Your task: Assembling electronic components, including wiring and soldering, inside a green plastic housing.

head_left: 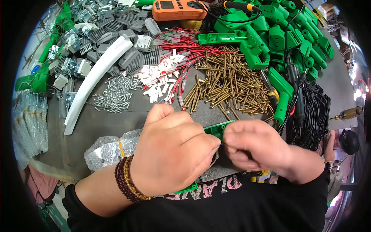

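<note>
Green plastic casing (215,130) is seen in the head view, partly covered by the left hand (174,150) and the right hand (257,145), over the near part of the counter (73,149); whether it is touched cannot be told. The fingers of both hands are curled closed, thumbs pressed to forefingers, almost meeting; what is gripped is hidden. A pale strand (215,157) is shown just beside the left fingertips. The step in hand is judged to be fine two-handed work on a small part at the casing; for the next move, a steady pinch and a clear line of sight seem to be called for. Beyond the hands, brass-coloured pins (232,83), small silver screws (116,94) and red wires (197,48) are heaped. Pink and white lettering is printed on the black shirt (232,208); on the orange meter (179,10), no writing can be made out clearly
</note>
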`<control>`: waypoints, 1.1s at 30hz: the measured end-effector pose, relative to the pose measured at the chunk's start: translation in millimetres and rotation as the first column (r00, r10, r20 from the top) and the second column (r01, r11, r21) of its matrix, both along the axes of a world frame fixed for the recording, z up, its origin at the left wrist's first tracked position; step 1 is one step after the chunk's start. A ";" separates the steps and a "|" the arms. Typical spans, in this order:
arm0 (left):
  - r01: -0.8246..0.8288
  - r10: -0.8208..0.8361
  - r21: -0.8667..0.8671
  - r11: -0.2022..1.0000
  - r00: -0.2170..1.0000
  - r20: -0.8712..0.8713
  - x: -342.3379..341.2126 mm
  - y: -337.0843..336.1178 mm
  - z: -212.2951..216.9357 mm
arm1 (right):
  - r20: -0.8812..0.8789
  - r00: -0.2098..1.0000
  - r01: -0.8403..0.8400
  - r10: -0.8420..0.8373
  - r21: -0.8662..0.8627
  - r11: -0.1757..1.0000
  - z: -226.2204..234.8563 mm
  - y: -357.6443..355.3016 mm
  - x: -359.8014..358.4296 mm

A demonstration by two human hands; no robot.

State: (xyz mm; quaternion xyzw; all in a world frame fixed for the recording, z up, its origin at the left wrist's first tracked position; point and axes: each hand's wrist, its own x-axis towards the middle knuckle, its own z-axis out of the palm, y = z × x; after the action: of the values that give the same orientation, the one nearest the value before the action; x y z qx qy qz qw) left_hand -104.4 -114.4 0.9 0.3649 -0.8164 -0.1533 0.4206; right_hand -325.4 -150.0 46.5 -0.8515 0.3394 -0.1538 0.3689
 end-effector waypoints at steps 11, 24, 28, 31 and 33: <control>0.004 -0.002 0.042 0.999 0.998 -0.061 0.2 -0.6 -3.2 | -0.027 0.989 -0.145 0.144 -0.327 0.934 0.6 -8.1 -12.3; 0.011 -0.007 0.043 0.999 0.995 -0.100 0.2 0.7 -7.0 | 0.202 0.973 -0.091 0.110 -0.103 0.991 -18.2 -15.9 5.1; 0.011 -0.007 0.038 0.999 0.994 -0.106 -0.5 1.1 -4.4 | 0.159 0.977 -0.109 0.141 -0.196 0.975 -17.1 -10.4 4.1; 0.002 0.000 0.031 1.000 0.996 -0.094 -0.6 0.3 -3.1 | 0.193 0.977 -0.063 0.090 -0.141 0.988 -18.2 -10.6 5.7; 0.003 0.001 0.048 0.999 0.997 -0.081 0.3 -0.3 -4.0 | 0.200 0.978 -0.047 0.064 -0.091 0.995 -18.1 -10.3 5.8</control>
State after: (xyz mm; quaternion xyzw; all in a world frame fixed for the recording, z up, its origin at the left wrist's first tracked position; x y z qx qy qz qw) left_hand -104.1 -114.7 -3.2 0.3680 -0.7948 -0.1880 0.4444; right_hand -319.6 -160.3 28.4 -0.8556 0.2692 -0.2437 0.3688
